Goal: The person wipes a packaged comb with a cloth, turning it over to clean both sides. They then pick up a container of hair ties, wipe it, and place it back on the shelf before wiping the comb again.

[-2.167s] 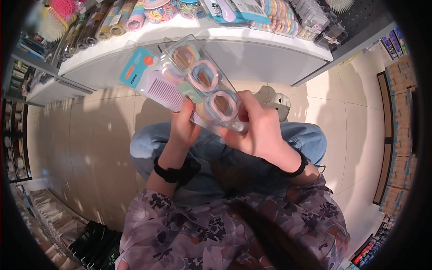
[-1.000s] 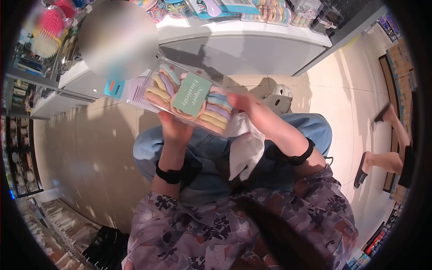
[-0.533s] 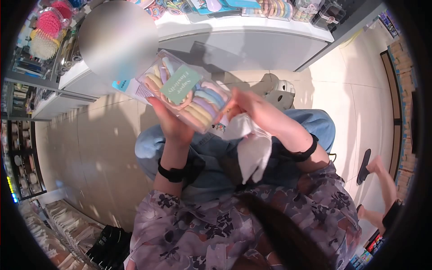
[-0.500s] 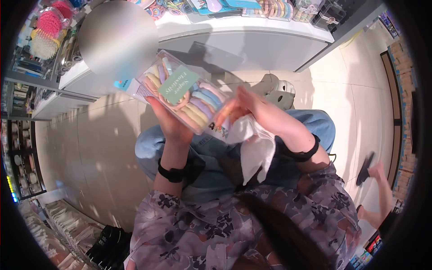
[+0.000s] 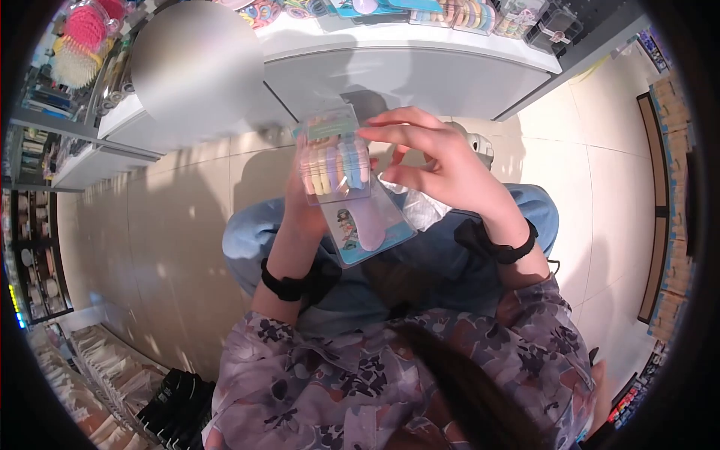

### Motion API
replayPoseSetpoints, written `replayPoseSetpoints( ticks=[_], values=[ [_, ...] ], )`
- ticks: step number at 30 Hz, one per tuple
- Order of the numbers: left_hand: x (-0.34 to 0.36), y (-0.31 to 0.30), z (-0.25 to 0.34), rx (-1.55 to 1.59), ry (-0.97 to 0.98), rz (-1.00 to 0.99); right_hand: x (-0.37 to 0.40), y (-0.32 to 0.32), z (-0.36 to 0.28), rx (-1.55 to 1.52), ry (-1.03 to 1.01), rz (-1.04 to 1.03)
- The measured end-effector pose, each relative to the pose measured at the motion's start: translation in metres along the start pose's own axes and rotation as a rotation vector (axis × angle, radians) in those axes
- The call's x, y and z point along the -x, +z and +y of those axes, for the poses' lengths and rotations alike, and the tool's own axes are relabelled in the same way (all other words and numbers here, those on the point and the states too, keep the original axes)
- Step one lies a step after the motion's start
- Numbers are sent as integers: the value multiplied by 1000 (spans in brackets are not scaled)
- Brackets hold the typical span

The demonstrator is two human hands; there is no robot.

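My left hand (image 5: 306, 191) is closed around a clear plastic box of pastel hair ties (image 5: 334, 169), which stands tilted with its green label at the far end. Beneath the box, a blister-packed hairbrush (image 5: 369, 225) with a lilac handle and printed card points towards my lap; the same hand supports it. My right hand (image 5: 442, 157) is at the box's right side, index fingertip at its upper edge, thumb held apart. A crumpled white tissue (image 5: 426, 210) hangs under the right palm; the fingers gripping it are partly hidden.
A white shelf (image 5: 405, 49) with packaged hair accessories runs along the front. Hairbrushes (image 5: 86, 34) hang at upper left. My knees (image 5: 251, 232) are bent below my hands. Hanging goods (image 5: 176, 405) stand at lower left, and a stocked rack (image 5: 667, 195) is at the right.
The box has turned more upright and moved right, bringing the packaged hairbrush into view below it. My right hand has risen to the box's edge; the tissue hangs less low. The passer-by has mostly left view.
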State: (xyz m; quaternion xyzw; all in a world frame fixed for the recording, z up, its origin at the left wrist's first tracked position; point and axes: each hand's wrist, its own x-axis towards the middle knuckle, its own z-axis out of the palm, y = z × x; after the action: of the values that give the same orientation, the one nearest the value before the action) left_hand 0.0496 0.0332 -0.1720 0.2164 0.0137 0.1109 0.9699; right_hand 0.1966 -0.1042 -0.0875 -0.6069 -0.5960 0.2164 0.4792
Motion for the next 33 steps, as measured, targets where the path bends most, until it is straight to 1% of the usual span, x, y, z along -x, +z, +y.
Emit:
replayPoseSetpoints(
  ticks=[1,2,4,6,8,10,13,15,16,18,19,20,21,22,23,25,26,27,28,29,30,31,33],
  values=[
    [-1,4,0,181,-57,-24,0,2,1,-1,0,-2],
    [1,10,-2,183,-56,-23,-1,4,1,-34,36,-19],
    [4,22,-6,329,-55,106,-2,7,-1,-67,73,-40],
    [4,23,-7,283,-30,97,-3,8,-6,20,112,-90],
    [3,21,-6,233,-2,88,-3,9,0,65,85,-112],
    [2,16,-6,314,18,-20,-2,9,2,109,60,-132],
    [3,16,-5,273,19,17,-1,10,-1,144,20,-114],
    [4,15,-5,269,30,51,2,14,-5,332,-19,-81],
    [5,14,-5,264,39,87,3,16,-5,332,-20,-82],
    [6,12,-5,257,55,78,4,23,-2,409,-133,34],
    [6,11,-5,250,69,68,4,25,0,407,-134,34],
    [6,12,-4,249,70,69,4,27,1,428,-174,85],
    [6,16,-4,215,114,80,4,28,2,448,-215,135],
    [5,22,-3,182,158,91,5,28,2,447,-216,134],
    [4,30,-2,183,160,90,5,27,2,451,-215,107],
    [0,46,-2,-54,290,333,3,26,-2,458,-221,79],
    [0,47,-3,-55,297,330,3,26,-8,435,-159,94],
    [0,47,-5,-265,377,378,3,26,-14,410,-97,107],
    [0,48,-6,-475,456,426,4,26,-19,411,-103,103],
    [0,48,-8,-474,464,427,4,27,-24,472,6,47],
    [1,47,-10,-518,446,483,5,27,-27,533,115,-10],
    [2,46,-12,-562,426,539,5,29,-28,534,112,-13],
    [4,41,-14,-589,417,540,7,33,-24,569,129,-10]
  ],
)
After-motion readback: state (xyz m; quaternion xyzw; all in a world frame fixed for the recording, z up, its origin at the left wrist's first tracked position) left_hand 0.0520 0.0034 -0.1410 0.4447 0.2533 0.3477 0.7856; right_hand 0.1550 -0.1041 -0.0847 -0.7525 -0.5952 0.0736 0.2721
